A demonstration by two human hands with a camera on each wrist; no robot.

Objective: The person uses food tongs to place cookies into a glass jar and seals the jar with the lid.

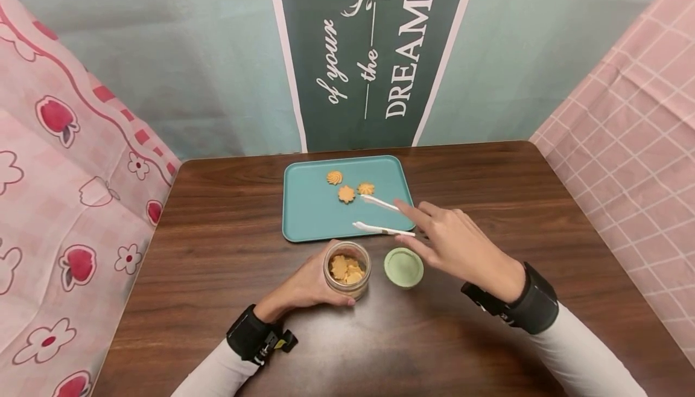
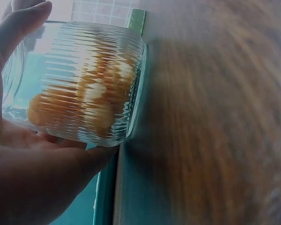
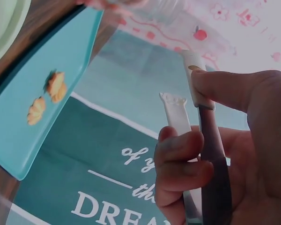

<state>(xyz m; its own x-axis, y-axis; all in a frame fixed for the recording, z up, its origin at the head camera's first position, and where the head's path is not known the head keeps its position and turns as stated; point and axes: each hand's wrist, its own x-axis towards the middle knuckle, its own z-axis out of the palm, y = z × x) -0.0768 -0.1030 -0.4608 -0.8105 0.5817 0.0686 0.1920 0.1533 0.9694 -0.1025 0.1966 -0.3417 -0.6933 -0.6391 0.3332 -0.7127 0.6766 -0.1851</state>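
My left hand [image 1: 315, 279] grips a ribbed glass jar [image 1: 355, 290] around its side, with the thumb on the near side. Golden cookies [image 2: 98, 93] lie inside the uncapped jar, which stands upright on the table. White-tipped metal tongs [image 1: 374, 228] are in my right hand [image 1: 453, 240], between thumb and fingers. Their two tips are spread apart over the teal tray [image 1: 306, 204], with nothing between them. Three flower-shaped cookies sit on that tray: a swirled cookie [image 1: 335, 177], a star-like cookie [image 1: 346, 194] and another cookie [image 1: 366, 188] close to the upper tip.
A round pale green lid or dish [image 1: 403, 268] stands right of the jar, below the right hand. Brown wooden table [image 1: 228, 216] surrounds the tray. Fabric hangings enclose the back and both sides, including a strawberry-print cloth [image 1: 76, 204] at left.
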